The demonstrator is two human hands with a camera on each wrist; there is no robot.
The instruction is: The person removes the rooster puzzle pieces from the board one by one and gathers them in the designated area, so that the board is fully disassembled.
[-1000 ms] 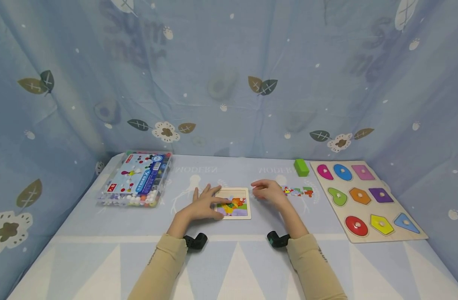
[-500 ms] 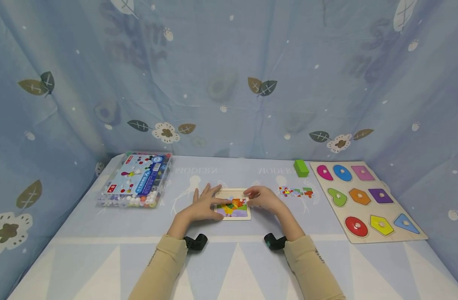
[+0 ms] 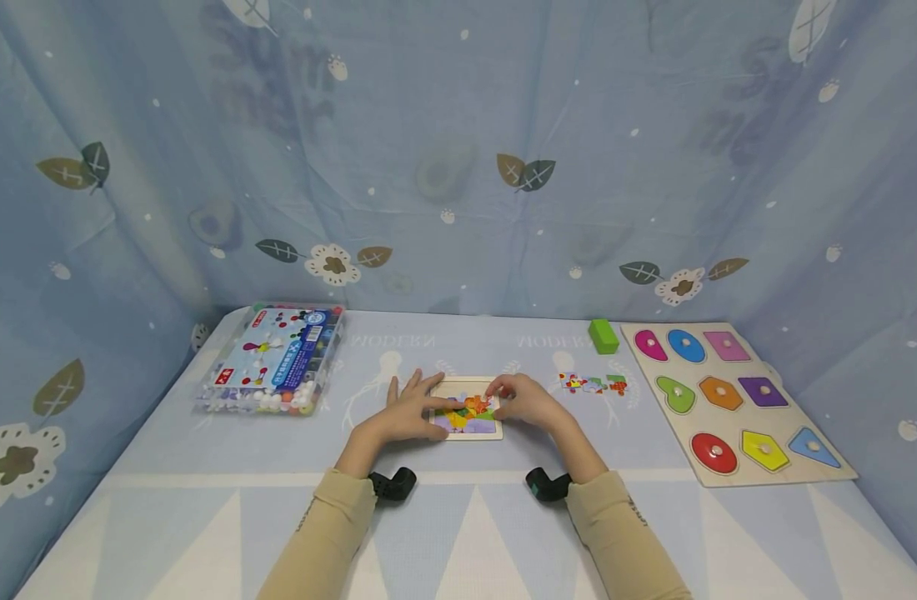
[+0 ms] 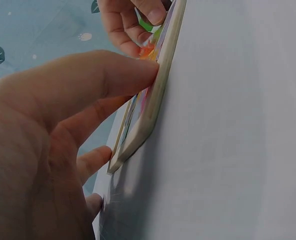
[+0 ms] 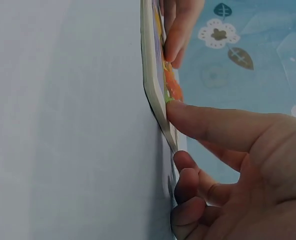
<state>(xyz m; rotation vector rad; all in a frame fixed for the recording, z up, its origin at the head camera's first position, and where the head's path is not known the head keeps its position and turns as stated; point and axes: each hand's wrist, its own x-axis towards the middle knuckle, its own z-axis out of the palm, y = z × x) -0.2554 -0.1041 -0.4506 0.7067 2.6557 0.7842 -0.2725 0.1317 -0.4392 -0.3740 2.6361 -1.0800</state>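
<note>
A small picture puzzle in a pale wooden frame (image 3: 464, 436) lies mid-table. My left hand (image 3: 404, 414) rests over its left side with spread fingers. Its index finger reaches onto the picture, and the thumb (image 4: 138, 75) presses the near edge in the left wrist view. At the frame's right side my right hand (image 3: 529, 402) pinches an orange and green puzzle piece (image 5: 174, 90) between thumb and index finger. That piece stands slightly raised above the frame in the right wrist view, partly covered by the fingers. More loose puzzle pieces (image 3: 593, 384) lie right of the hand.
A clear plastic case of colored beads (image 3: 271, 358) sits at the left. At the right are a green block (image 3: 603, 336) and a wooden shape board (image 3: 736, 404) with knobbed pieces. A patterned blue curtain (image 3: 458, 167) hangs behind the table.
My right hand has moved left from beside the loose pieces to the frame's right side, its fingers now over the picture. My left hand has stayed in place.
</note>
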